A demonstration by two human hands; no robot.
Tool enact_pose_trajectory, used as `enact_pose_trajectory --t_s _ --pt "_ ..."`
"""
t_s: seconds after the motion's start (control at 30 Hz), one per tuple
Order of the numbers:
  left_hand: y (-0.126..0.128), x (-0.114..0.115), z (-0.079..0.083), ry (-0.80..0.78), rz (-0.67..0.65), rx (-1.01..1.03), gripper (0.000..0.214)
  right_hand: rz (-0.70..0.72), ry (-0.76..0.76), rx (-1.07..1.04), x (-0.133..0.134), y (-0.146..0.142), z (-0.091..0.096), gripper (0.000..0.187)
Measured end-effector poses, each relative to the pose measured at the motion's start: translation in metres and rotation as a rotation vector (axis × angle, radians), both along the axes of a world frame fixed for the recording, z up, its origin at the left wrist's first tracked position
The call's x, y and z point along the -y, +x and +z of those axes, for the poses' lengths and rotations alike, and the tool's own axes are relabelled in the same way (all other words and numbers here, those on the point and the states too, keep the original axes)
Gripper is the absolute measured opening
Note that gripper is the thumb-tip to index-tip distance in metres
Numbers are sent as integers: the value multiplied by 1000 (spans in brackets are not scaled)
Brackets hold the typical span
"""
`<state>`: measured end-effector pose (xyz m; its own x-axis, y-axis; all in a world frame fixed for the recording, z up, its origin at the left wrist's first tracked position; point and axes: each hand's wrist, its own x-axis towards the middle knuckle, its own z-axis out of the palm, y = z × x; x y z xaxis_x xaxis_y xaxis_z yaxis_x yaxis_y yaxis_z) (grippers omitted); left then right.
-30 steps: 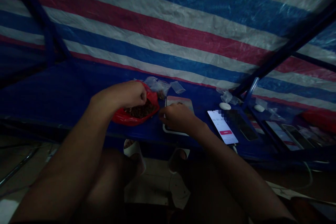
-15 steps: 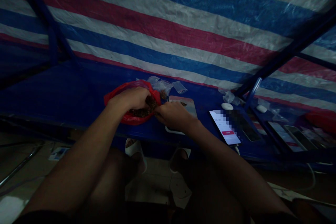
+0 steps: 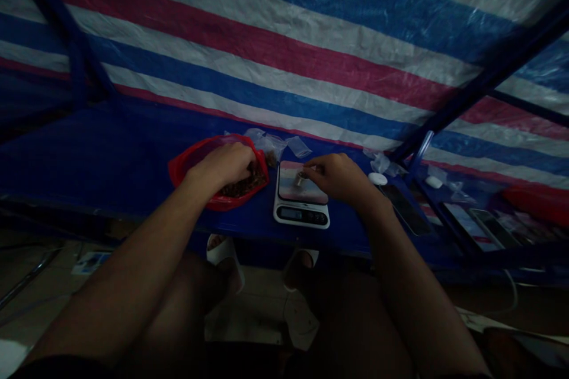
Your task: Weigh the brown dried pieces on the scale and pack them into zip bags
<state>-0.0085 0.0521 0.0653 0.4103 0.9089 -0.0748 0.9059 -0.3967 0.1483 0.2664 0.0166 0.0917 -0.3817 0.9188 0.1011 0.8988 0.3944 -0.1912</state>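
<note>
Left hand: curling inside a thin red plastic bag, fingers closing on dark brown crumbly pieces.
Right hand: hovering, fingers loosely bent beside a small glinting item; hold unclear.
Item: sitting over the platform of a white digital scale.
Around: clear zip bags lying behind the scale; smartphone and white round case resting on blue tarpaulin.

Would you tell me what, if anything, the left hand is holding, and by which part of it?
The left hand is inside the red plastic bag, among the dark brown pieces; the hand hides whether it grips any.
</note>
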Motion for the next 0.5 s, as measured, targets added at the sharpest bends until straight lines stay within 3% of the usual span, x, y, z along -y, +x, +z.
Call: enact_pose_trajectory --t_s 0.23,0.5 --pt "5 9 20 3 -33 1 28 -12 47 -193 -2 5 1 31" --pt "34 21 48 7 -167 202 26 -20 50 -251 -6 6 -3 31"
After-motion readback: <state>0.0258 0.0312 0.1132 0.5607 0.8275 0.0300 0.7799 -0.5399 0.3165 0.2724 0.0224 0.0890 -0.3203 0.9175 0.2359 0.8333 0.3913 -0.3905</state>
